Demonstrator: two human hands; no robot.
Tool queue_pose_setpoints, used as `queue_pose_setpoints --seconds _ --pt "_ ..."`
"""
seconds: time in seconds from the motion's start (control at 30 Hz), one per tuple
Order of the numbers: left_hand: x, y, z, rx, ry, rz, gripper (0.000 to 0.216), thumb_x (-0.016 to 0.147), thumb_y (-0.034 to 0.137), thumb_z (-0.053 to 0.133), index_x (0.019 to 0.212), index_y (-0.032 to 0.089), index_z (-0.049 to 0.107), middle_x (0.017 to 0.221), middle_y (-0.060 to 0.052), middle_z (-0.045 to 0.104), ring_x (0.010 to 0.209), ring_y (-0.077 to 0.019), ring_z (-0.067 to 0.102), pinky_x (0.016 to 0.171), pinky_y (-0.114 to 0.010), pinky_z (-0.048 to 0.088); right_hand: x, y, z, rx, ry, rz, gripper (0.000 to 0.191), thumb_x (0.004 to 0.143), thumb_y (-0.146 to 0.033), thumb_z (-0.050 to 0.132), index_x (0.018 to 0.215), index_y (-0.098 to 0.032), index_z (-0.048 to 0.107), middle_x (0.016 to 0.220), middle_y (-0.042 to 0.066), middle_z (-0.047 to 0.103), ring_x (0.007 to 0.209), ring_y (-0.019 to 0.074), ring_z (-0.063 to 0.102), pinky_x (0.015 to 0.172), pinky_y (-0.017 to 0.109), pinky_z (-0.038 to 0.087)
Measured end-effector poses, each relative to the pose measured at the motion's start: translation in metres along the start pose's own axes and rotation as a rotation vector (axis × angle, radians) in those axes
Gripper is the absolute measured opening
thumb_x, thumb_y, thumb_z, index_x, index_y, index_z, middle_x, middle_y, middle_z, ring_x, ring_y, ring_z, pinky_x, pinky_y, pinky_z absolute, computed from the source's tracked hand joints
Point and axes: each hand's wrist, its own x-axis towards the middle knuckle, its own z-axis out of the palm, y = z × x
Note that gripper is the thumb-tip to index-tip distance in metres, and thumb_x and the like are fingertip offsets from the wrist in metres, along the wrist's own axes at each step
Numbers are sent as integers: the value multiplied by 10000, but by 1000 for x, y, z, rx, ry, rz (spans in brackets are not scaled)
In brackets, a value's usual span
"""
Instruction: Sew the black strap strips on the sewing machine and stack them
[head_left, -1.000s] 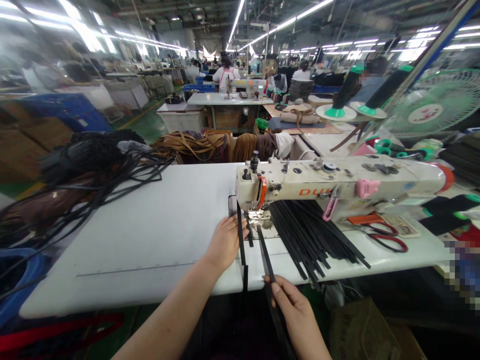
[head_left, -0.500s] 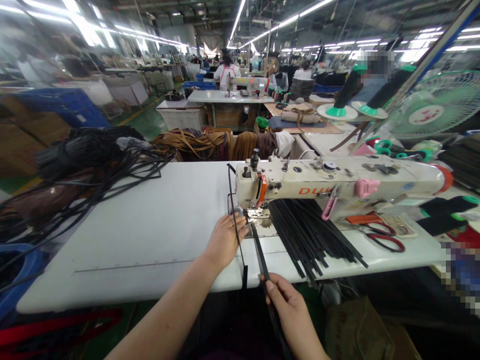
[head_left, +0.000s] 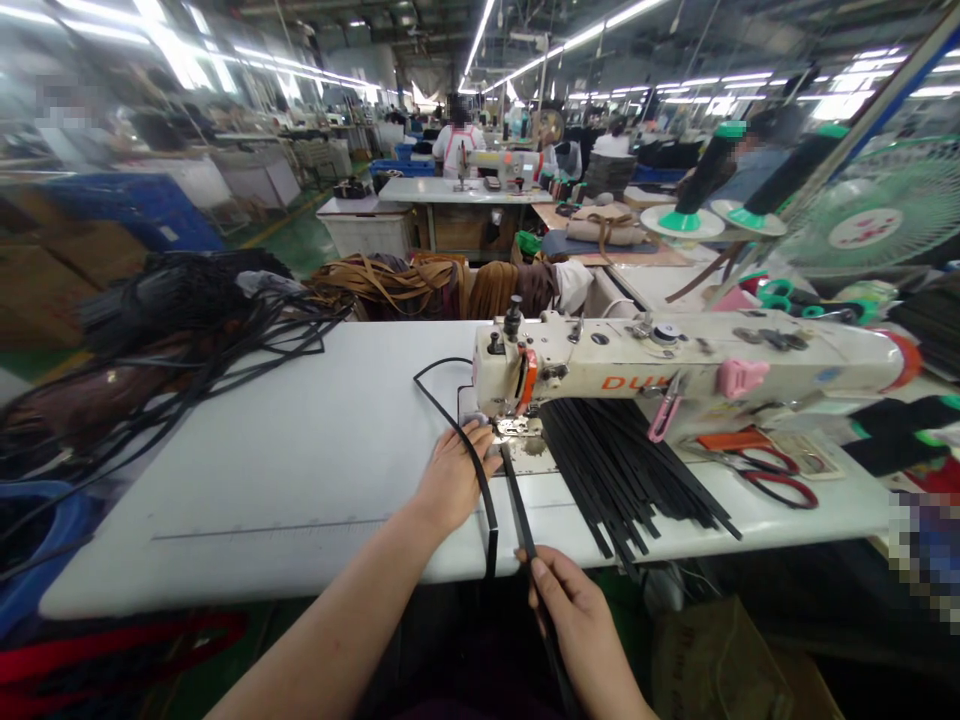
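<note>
Right hand: I have my right hand closed, thumb against fingers, pinching a black strip by the front edge of the worktop.
Held strip: from that pinch it runs forward to the needle area; its near end trails below the edge into the dark.
Left hand: I see my left hand lying flat, fingers stretched out, just left of the presser foot; whether the fingertips press on anything, I cannot tell.
Bent strap: a narrow black strap crosses over the left hand, kinks beyond it and drops past the front edge.
Sewing machine: the sewing machine stands in front of me, pink snips hanging on its side.
Strip pile: a fan of black strips lies under its arm.
Scissors: red-handled scissors rest right of the pile.
Far left: a tangled black bundle spills cords onto the worktop.
</note>
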Motion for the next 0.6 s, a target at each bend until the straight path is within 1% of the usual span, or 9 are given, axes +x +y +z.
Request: queue_pose_setpoints --seconds 0.1,0.23,0.27,0.33,0.4,0.43,0.47,0.53,0.6 --pt "1 0 -3 -68 64 -30 300 1041 297 467 1288 197 605 1349 -106 649 1347 -276 544 1152 -508 446 1 1 1 -29 0 -11 621 788 -703 669 1028 -134 730 594 -46 514 482 108 424 471 241 320" --pt "-2 12 -21 -62 336 -70 377 1005 289 522 1363 172 509 1376 -158 587 1325 -280 552 1115 -479 483 3 1 1 -94 2 -58 625 843 -649 624 1169 -122 699 626 -32 548 518 133 460 503 258 354" --pt "-5 17 -25 -27 402 -6 392 983 257 546 1361 165 506 1361 -163 586 1342 -290 538 1123 -485 471 4 1 1 -114 -1 -81 617 863 -627 609 1211 -123 684 639 -28 560 530 140 470 514 263 364" --pt "-11 26 -31 41 481 226 357 935 154 557 1291 160 553 1284 -148 625 1346 -288 536 1118 -470 463 7 -1 2 -155 -8 -133 600 899 -570 580 1302 -130 642 665 -21 584 561 156 498 550 275 395" --pt "-14 31 -31 91 434 417 253 905 73 519 1109 173 632 1129 -105 686 1255 -260 599 1064 -432 480 11 -4 4 -199 -15 -183 590 918 -509 565 1375 -137 597 673 -22 594 601 173 536 612 289 436" --pt "-14 30 -29 113 373 432 213 899 57 502 990 179 651 1038 -86 702 1181 -248 630 1032 -425 485 13 -6 5 -223 -21 -200 583 924 -484 557 1394 -140 585 672 -23 596 621 181 554 643 295 452" --pt "-13 27 -26 127 299 384 202 896 54 493 871 182 647 950 -72 704 1100 -240 650 1006 -427 485 15 -8 6 -247 -29 -209 572 928 -464 550 1399 -143 584 671 -23 599 636 188 570 668 300 463" --pt "-5 16 -17 111 181 167 245 887 55 493 709 183 601 831 -57 681 966 -228 653 977 -436 485 18 -11 8 -290 -38 -218 539 932 -443 533 1380 -152 605 672 -18 606 655 200 593 690 309 477" --pt "9 0 -8 35 168 -69 244 867 37 491 717 183 616 872 -63 682 951 -220 643 984 -424 495 21 -13 10 -319 -36 -224 512 935 -432 519 1357 -163 626 683 -9 616 661 210 607 686 315 484"
